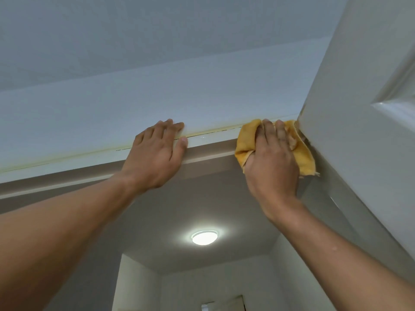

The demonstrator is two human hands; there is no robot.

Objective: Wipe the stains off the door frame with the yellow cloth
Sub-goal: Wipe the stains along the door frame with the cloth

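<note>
While right hand [272, 158] presses yellow cloth [246, 142], half hidden | left hand [157, 151] flat on door frame [208, 142]

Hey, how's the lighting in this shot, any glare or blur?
Head view: the ceiling lamp blows out to white with a halo; the door frame is dim and bluish; straight edges bow from the wide lens; both hands, left and right on the cloth, look sharp.
</note>
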